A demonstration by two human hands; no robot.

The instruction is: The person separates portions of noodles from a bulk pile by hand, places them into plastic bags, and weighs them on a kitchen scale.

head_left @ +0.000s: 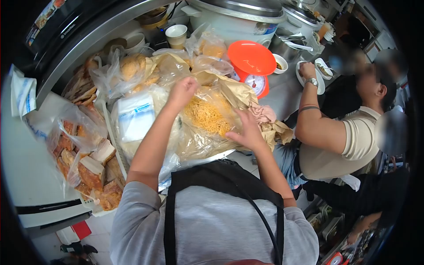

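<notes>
Yellow noodles (206,115) lie in an opened clear plastic bag (194,143) lined with brown paper (236,93), in front of my body. My left hand (183,92) is closed above the bag's far left edge; what its fingers pinch, if anything, is hidden. On the other side, my right hand (249,131) has its thumb and fingers apart. Its thumb is by the noodles' right end, and its fingers lie near the brown paper and a pink cloth (263,113). A white and blue packet (136,115) rests on another plastic bag left of the noodles.
Bagged chunks of roasted meat (92,170) sit in a crate at left. Behind are bagged round yellow food (132,66), a red-orange scale (254,79), a cup (176,36) and a large cooker (238,22). A co-worker (335,132) stands close at right, holding a white dish (312,81).
</notes>
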